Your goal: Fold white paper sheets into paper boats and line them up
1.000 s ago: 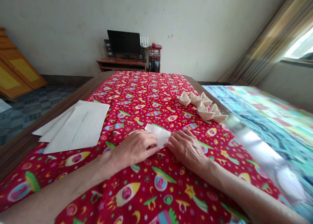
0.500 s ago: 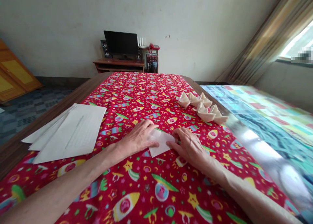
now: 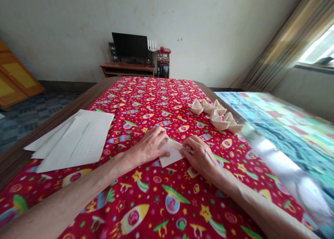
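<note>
A small folded piece of white paper [image 3: 171, 154] lies on the red patterned cloth in front of me. My left hand [image 3: 152, 145] holds its left side, thumb on top and fingers curled along the far edge. At the paper's right edge, my right hand [image 3: 199, 154] pinches it between thumb and fingers. Several folded paper boats [image 3: 219, 119] stand grouped beyond my right hand, near the table's right side. To the left of my left forearm rests a fanned stack of white paper sheets [image 3: 80, 138] with faint print.
The red cloth [image 3: 156, 96] with rockets and stars covers the brown table [image 3: 86, 96]. A monitor [image 3: 129, 46] and speakers stand on a desk by the far wall. A bed [image 3: 281, 127] adjoins on the right, an orange cabinet [image 3: 18, 77] at left.
My right thumb and fingers have drawn closer together at the paper's right edge. My left hand stays nearly in place, and the paper has hardly moved.
</note>
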Available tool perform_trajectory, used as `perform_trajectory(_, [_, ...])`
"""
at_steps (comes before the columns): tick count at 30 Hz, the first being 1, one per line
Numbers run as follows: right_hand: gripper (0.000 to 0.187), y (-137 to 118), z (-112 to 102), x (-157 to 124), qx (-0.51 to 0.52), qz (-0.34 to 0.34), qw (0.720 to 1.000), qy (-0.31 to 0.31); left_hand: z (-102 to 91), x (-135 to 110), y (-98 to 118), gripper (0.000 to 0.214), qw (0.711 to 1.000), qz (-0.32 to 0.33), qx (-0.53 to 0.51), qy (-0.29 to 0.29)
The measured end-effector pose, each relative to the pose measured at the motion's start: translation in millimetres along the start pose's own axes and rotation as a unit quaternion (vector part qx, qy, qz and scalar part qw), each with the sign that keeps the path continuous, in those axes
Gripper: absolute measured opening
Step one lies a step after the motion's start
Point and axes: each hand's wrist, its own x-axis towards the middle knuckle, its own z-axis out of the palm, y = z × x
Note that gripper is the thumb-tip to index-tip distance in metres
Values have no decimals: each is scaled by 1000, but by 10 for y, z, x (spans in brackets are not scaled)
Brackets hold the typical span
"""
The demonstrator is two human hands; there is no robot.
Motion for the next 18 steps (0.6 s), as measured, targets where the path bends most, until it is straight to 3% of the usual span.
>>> perform_trajectory(5, [12,-1,19,-7,10,-5,999,-48,34,17,-30,42,1000,-13,10,-9])
perform_trajectory(8, [6,-22,7,-8,-2,-4,998,-61,38,33,-58,41,999,-33,-4,-15])
perform_trajectory(13, [10,-55,-8,3,-2,-32,998,-60,21,33,-87,11,997,-53,-51,21])
perform_trajectory(18, [18,-71,-36,-22,-100,-108,988,-50,-9,-13,-81,7,999,24,17,37])
